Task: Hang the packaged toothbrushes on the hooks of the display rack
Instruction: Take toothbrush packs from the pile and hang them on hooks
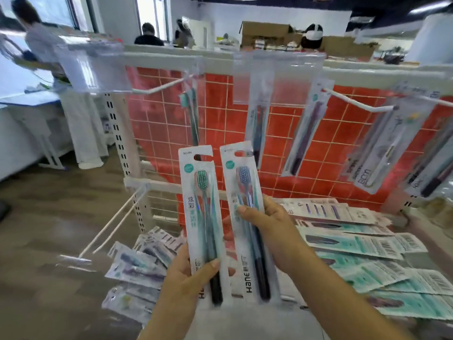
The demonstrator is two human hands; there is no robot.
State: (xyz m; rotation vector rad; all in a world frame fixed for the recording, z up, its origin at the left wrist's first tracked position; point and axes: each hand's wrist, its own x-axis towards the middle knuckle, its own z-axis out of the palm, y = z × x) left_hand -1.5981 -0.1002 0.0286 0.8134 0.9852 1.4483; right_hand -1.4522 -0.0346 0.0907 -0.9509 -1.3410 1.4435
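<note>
Holding a pack in each hand, left (186,273) and right (267,224), fingers pinching both, you next thread one onto a hook (355,104).

White carded toothbrush pack with blue-bristled brush (247,217) read "HaNE" near its foot. White carded pack with green-bristled brush (203,217) showed "炫彩". Grey hanging blister pack (382,153) read "BCM"; other print was illegible.
</note>
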